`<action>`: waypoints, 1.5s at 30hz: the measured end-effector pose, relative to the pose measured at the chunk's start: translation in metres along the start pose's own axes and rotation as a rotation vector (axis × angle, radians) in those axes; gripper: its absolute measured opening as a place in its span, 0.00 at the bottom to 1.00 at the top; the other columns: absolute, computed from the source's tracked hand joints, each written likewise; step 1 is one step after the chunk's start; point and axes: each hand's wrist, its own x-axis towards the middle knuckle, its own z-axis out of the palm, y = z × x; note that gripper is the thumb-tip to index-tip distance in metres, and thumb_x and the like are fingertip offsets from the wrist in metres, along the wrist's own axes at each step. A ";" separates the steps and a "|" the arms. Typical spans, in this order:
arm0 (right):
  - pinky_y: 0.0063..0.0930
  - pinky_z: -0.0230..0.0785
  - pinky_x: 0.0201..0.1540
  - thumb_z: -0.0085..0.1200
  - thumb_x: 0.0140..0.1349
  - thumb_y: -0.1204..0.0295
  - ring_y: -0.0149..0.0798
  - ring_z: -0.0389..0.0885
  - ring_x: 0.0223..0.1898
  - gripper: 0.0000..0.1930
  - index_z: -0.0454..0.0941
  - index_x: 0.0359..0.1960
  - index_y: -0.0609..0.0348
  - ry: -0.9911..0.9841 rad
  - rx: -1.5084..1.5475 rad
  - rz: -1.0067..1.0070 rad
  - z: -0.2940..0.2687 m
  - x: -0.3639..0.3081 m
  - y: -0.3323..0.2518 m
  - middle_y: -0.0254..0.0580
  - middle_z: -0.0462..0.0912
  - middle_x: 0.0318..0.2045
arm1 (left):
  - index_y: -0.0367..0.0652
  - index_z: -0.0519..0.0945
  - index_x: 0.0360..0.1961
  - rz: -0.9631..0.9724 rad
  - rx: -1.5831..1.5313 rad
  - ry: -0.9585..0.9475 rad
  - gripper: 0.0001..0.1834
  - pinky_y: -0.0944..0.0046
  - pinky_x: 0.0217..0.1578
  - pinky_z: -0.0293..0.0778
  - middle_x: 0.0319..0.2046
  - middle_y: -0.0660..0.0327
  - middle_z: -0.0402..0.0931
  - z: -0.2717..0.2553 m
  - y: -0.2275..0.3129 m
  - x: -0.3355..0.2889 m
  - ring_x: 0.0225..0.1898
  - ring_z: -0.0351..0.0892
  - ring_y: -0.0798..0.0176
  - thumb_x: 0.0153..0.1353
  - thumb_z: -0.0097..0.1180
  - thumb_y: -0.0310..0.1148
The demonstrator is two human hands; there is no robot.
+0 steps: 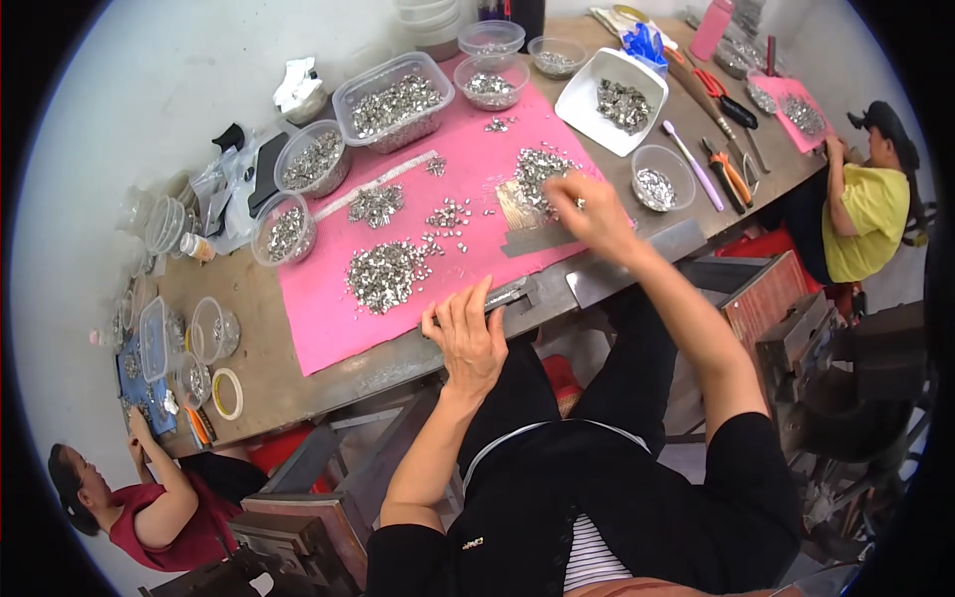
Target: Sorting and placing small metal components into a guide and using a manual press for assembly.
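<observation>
My left hand [468, 338] is at the table's front edge, its thumb and index finger closed round the left end of a small dark metal fixture [514, 295]. My right hand [597, 216] is raised over the right part of the pink mat [323, 333], fingers curled into a pinch; whatever they hold is hidden. Just beyond it lies a pile of small silver metal pieces [537, 167], beside a gold-toned ribbed patch [519, 206]. A larger pile of metal pieces [383, 279] lies left of the fixture, with smaller heaps [376, 205] behind it.
Plastic tubs of metal pieces [343, 99] line the mat's back and left. A white tray [577, 104], clear cup [676, 169], purple toothbrush [693, 167] and orange-handled pliers [734, 182] lie right. One person in red [164, 517] sits left, another in yellow [863, 234] right.
</observation>
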 end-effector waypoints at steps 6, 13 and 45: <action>0.44 0.76 0.48 0.53 0.63 0.73 0.55 0.85 0.40 0.11 0.86 0.42 0.60 0.114 -0.202 0.031 0.029 0.114 0.090 0.54 0.86 0.38 | 0.45 0.77 0.60 0.012 0.018 -0.004 0.29 0.46 0.62 0.54 0.49 0.60 0.76 0.002 0.000 -0.003 0.51 0.73 0.57 0.55 0.68 0.30; 0.46 0.74 0.50 0.55 0.62 0.70 0.56 0.83 0.43 0.10 0.88 0.40 0.55 0.006 -0.349 0.057 0.052 0.135 0.114 0.55 0.84 0.37 | 0.42 0.76 0.59 0.014 0.022 0.002 0.28 0.46 0.62 0.53 0.48 0.58 0.77 0.001 0.000 -0.006 0.52 0.73 0.55 0.56 0.69 0.31; 0.30 0.77 0.38 0.60 0.61 0.79 0.39 0.85 0.32 0.06 0.81 0.39 0.66 -0.242 0.059 -0.093 0.028 -0.031 -0.047 0.44 0.84 0.32 | 0.45 0.72 0.64 0.016 0.006 0.036 0.33 0.45 0.64 0.53 0.50 0.62 0.77 0.005 -0.003 -0.004 0.52 0.74 0.58 0.56 0.68 0.30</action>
